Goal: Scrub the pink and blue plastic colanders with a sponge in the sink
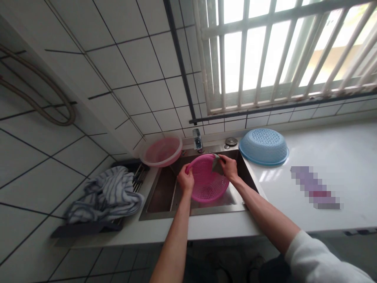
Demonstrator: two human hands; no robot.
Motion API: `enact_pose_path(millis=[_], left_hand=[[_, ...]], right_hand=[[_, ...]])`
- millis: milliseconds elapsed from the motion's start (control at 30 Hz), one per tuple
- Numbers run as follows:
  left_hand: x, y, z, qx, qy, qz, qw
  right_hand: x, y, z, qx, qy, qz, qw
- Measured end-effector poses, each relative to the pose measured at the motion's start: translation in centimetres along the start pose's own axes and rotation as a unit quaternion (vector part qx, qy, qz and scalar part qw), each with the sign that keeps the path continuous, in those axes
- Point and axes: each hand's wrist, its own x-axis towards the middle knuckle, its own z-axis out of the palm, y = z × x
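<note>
A pink plastic colander (204,182) is held tilted over the steel sink (160,192), its perforated inside facing me. My left hand (186,179) is closed on its left rim, thumb on the inner side. At the upper right of the rim, my right hand (229,167) is closed on a grey-green cloth (217,164), which lies against the colander's inner wall. Behind the colander stands the chrome faucet (197,138). Nothing else shows inside the colander.
A pink basin (161,151) sits at the sink's back left corner. On the right counter (318,147) are an upturned blue basket (264,146) and a blurred-out purple item (315,186). A striped cloth (108,192) lies on a dark rack at left. A drain strainer (231,141) rests behind the sink.
</note>
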Motion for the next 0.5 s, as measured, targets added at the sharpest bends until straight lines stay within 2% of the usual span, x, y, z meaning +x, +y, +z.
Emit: enact_pose_path(millis=[33,100,200,267,367,500], left_hand=[[0.1,-0.2,-0.1,-0.004,0.007,-0.012,1.0],[0.1,-0.1,0.1,-0.008,-0.017,-0.018,1.0],[-0.4,0.5,0.8,0.01,-0.105,0.015,0.994],[-0.7,0.7,1.1,0.029,-0.136,0.033,0.99],[-0.6,0.2,1.0,0.023,-0.101,0.019,0.994],[0.1,-1.2,0.7,-0.032,0.003,-0.027,0.999]], right_hand=[[0.2,0.5,-0.4,-0.012,0.007,0.025,1.0],[0.1,0.7,-0.8,-0.039,-0.002,0.034,0.999],[-0.7,-0.6,-0.2,-0.063,-0.059,-0.035,0.996],[-1.0,-1.8,0.5,-0.059,-0.1,-0.096,0.989],[-0.8,-2.1,0.8,-0.037,-0.083,-0.109,0.99],[0.3,0.6,-0.4,-0.047,0.002,0.015,0.999]])
